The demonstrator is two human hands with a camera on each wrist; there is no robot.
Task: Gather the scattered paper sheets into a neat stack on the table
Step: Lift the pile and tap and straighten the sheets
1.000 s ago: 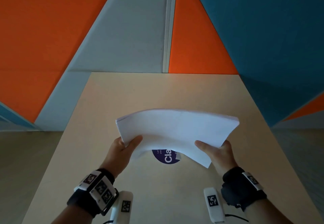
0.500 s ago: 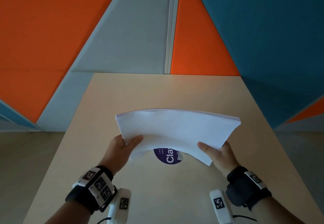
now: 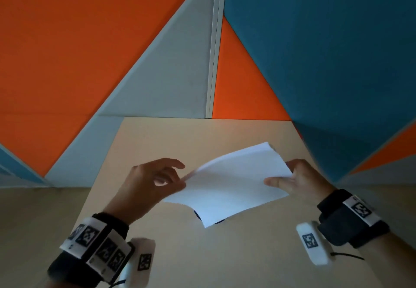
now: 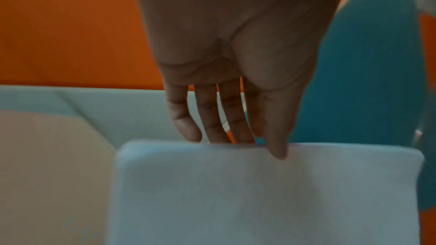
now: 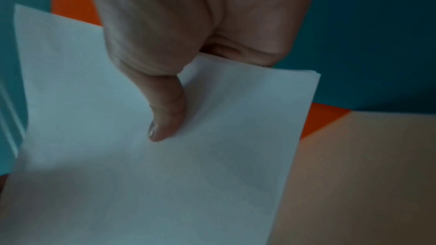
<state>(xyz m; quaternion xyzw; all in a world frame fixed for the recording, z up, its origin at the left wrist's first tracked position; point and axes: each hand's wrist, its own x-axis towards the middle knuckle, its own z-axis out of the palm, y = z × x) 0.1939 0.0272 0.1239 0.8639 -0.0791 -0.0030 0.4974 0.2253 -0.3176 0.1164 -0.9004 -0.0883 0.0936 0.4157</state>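
Observation:
A stack of white paper sheets (image 3: 234, 184) hangs tilted above the beige table (image 3: 180, 139), its far corner pointing up and right. My right hand (image 3: 299, 179) grips the stack's right edge, thumb (image 5: 167, 118) flat on the top sheet (image 5: 165, 183) and the fingers hidden underneath. My left hand (image 3: 157, 182) is at the stack's left corner. In the left wrist view its thumb (image 4: 278, 148) lies over the front of the paper (image 4: 259, 193) and the fingers run behind the edge, a light pinch. Both wrist views are blurred.
A dark purple round sticker (image 3: 197, 214) on the table peeks out from under the stack's near edge. Orange, grey and teal wall panels (image 3: 315, 62) rise right behind the table's far edge. The floor drops off on both sides.
The stack has turned from lying crosswise to skewed, right side farther away. My left hand left its grip on the near left corner and now pinches the left tip. The sticker is nearly covered.

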